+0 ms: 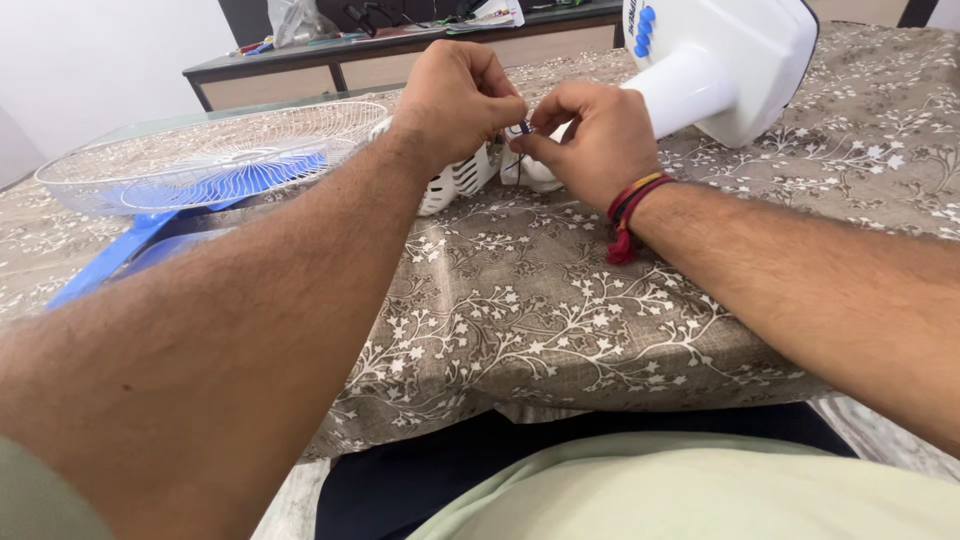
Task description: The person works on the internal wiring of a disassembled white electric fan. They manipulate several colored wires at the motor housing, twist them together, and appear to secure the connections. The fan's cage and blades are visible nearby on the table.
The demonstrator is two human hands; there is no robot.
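Observation:
My left hand (pixel 455 100) and my right hand (pixel 590 135) meet above the table's middle. Both pinch a small dark part (pixel 524 127) between their fingertips; what it is cannot be told. Just behind the hands lies a white plastic fan piece (pixel 455 182) with slots, partly hidden by them. A red and yellow thread band (pixel 632 200) circles my right wrist.
A white fan base with blue buttons (pixel 720 60) lies at the back right. A white wire fan guard (pixel 210 155) sits over blue blades (pixel 130 245) at the left. A floral cloth (pixel 520 310) covers the table. A cluttered dark desk (pixel 400 40) stands behind.

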